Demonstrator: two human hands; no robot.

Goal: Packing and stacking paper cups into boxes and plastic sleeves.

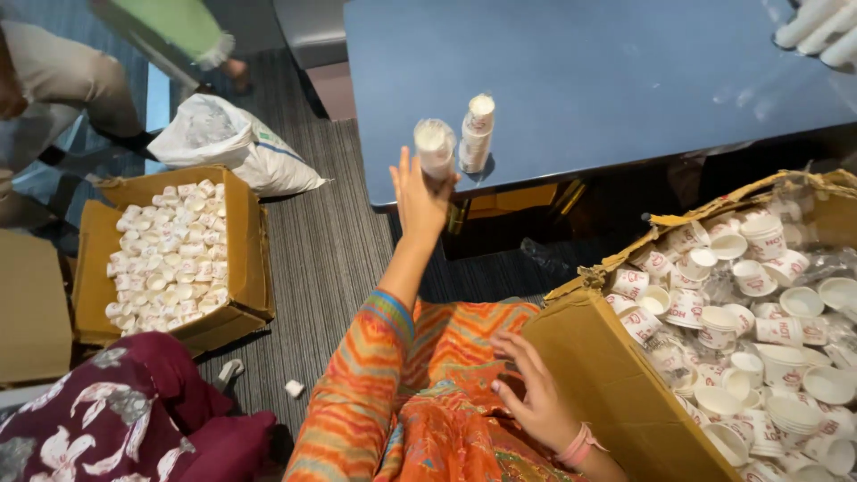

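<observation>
1. Left hand (420, 198) raised, fingers closed round a stack of paper cups (435, 147) at the near edge of the dark blue worktop (607, 80).
2. Second cup stack (477, 132) upright on the worktop, just right of the held one.
3. Right hand (536, 393) resting open on the flap of a cardboard box (616, 384) heaped with loose cups, near right.
4. Another box of cups (234, 268) on the carpet, far left.

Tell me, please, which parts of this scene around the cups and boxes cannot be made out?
- Head view: the stack of cups in the left hand is motion-blurred.
- The box of loose cups by the right hand is cut off by the right edge.
- White objects on the table are cropped at the top corner.
</observation>
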